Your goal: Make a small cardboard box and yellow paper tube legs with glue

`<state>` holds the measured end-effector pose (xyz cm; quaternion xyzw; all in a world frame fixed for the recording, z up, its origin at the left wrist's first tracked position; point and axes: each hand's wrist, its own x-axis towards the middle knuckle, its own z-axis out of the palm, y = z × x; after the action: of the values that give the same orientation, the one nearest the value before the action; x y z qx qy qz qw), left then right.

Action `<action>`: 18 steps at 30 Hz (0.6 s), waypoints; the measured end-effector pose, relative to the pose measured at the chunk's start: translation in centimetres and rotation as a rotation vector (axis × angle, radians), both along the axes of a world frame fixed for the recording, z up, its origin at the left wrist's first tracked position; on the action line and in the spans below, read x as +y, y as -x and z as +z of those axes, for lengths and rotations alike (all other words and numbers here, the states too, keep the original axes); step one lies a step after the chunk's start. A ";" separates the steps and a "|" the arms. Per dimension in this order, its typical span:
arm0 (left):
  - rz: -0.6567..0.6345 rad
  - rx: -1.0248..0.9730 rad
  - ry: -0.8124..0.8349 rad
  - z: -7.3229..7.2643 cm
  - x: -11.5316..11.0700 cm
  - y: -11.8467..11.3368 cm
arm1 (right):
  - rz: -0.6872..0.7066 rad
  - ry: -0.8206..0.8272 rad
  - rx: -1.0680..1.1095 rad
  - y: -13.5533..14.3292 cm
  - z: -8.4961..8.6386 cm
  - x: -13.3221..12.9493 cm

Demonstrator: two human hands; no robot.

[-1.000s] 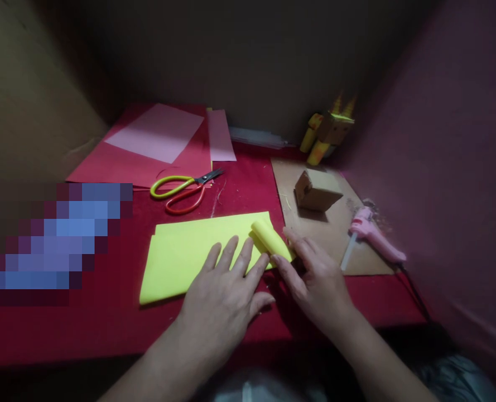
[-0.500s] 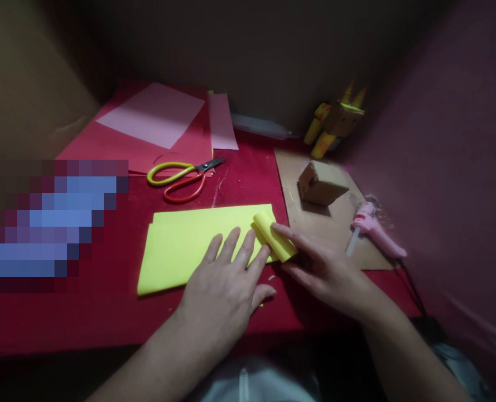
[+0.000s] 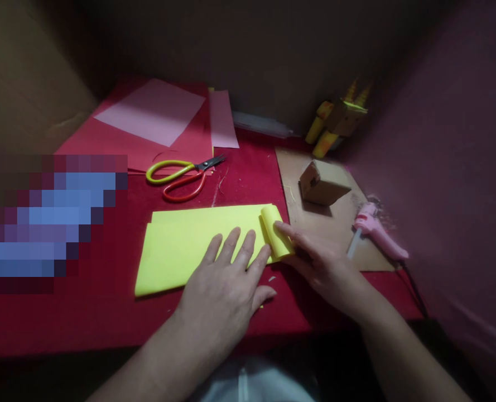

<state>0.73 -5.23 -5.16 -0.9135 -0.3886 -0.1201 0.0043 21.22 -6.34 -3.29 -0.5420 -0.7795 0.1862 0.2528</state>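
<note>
Remotely, I rest the left hand (image 3: 222,285), spread and clasping nothing, on yellow paper (image 3: 176,245) atop red cloth (image 3: 84,321), while the right hand (image 3: 331,273) grasps the roll (image 3: 273,237) at the paper's right end, between both hands.

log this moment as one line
left grip: spread flat on folded yellow paper-like sheet | right grip: fingertip touching sheet's rolled right end | red-and-yellow-handled metal scissors: lying beyond sheet

Head view, forward and down, red tabletop (image 3: 251,181) near
</note>
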 end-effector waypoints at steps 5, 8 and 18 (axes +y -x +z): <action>0.001 -0.004 -0.012 0.0 0.0 0.0 | 0.009 0.009 0.007 -0.2 0.0 0.0; 0.003 -0.005 -0.014 0.1 0.0 0.0 | 0.023 0.010 0.026 -0.3 0.0 -0.1; 0.012 -0.010 -0.010 -0.1 -0.1 -0.1 | 0.029 0.024 0.034 -0.2 0.3 -0.2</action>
<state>0.80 -5.30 -5.30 -0.9106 -0.3934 -0.1266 0.0074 21.42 -6.54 -3.04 -0.5303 -0.7806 0.2087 0.2566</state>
